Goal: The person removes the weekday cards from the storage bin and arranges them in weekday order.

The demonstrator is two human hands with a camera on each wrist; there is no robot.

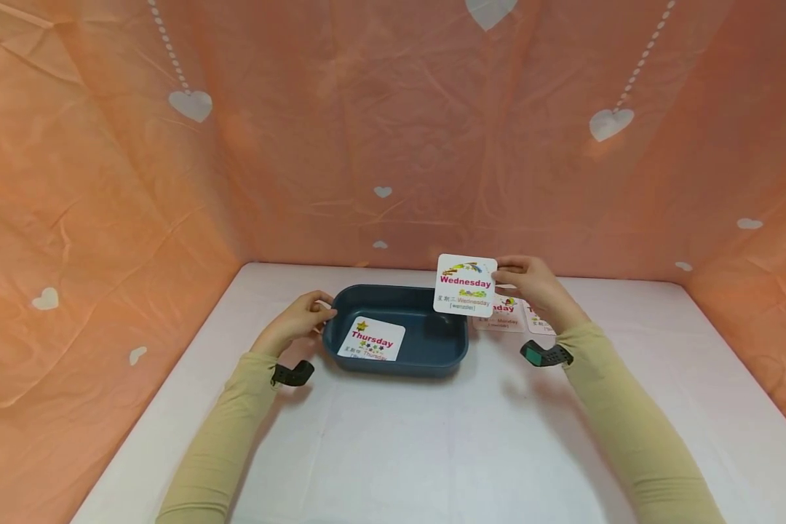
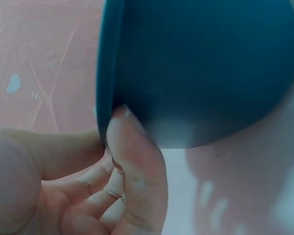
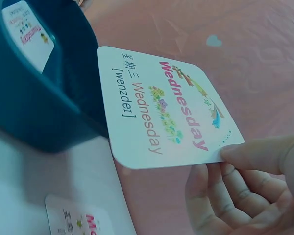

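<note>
Here's my right hand, thumb and fingers pinching the Wednesday card by its 3 o'clock edge. Thumb on the printed face, fingers behind: a grip right out at the margin, I'd say because it leaves the word and its pictures uncovered. The card is up in the air at 2 o'clock from the middle of the blue tray, facing me and overlapping the rim from where I look; whether it touches, I can't tell.

Over at 9 o'clock, my left hand pinches the tray's end wall at the rim, likely to keep it from sliding on the counter. Gripping the far end also leaves the mouth free.

Inside, towards 8 o'clock, sits the Thursday card, print side up and readable, its lower edge cut off by the near wall. And out at 3 o'clock, just beyond the tray, the Monday card lies on the counter, another card beside it, partly behind my right hand.
</note>
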